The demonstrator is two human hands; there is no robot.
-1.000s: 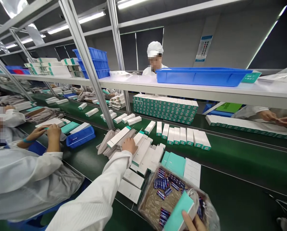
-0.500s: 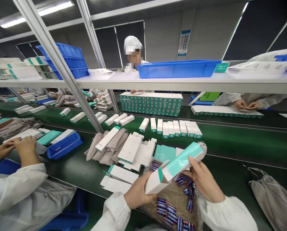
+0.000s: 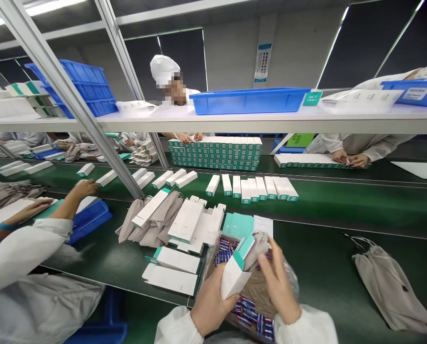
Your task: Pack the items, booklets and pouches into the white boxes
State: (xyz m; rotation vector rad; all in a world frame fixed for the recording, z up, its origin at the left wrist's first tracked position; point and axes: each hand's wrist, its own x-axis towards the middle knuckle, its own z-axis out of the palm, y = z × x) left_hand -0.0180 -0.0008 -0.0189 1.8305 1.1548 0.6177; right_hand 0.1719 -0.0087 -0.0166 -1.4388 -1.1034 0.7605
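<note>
The left hand (image 3: 210,300) grips a white carton (image 3: 234,281), likely light and crushable, best held along its side walls. The right hand (image 3: 278,282), fingers parted, steadies the soft-looking pouch (image 3: 258,249) in its open end.

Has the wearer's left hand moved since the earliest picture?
Yes: the left hand was at the pile of white cartons and has since drawn back from it, toward the wearer.

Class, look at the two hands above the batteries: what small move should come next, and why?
Probably the right hand should ease the grey pouch further into the white box: the left hand holds the box, and the pouch sticks out of its open end.
</note>
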